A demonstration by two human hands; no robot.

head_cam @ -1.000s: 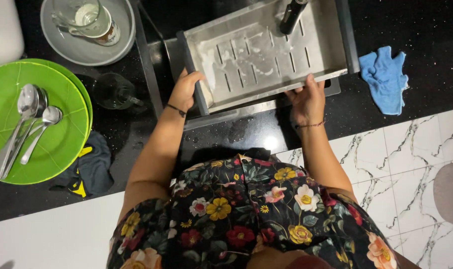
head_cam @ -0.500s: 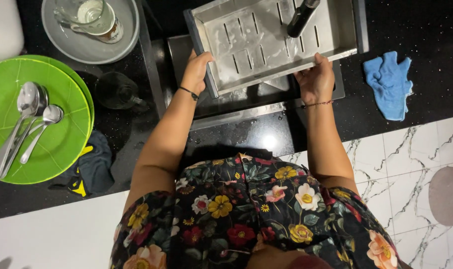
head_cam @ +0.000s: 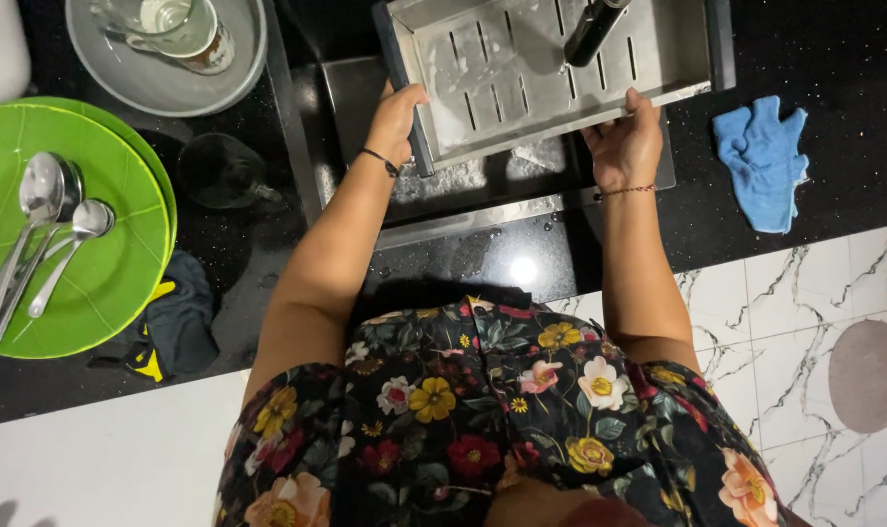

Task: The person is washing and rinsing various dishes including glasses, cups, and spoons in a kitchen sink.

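My left hand [head_cam: 397,115] has its fingers curled over the near left corner of the slotted metal sink tray [head_cam: 551,73], thumb along the dark side rim, so that corner is firmly held. My right hand [head_cam: 624,146] clamps the near edge at about five o'clock of the tray, fingers over the lip and thumb below. With a hand at each end, the wide tray stays level and does not twist. It sits across the sink [head_cam: 483,185], with soapy foam on its left half and on the basin floor beneath, which suggests it is held there so suds drop into the basin. A dark faucet spout [head_cam: 592,29] hangs over its far side at one o'clock. Outward on the black counter [head_cam: 834,59], a blue cloth [head_cam: 761,161] lies at three o'clock. A dark glass [head_cam: 219,171] stands at nine o'clock, beyond it a green plate [head_cam: 121,254] carrying spoons [head_cam: 43,234], and at ten o'clock a grey plate [head_cam: 141,78] holding a mug [head_cam: 180,24].
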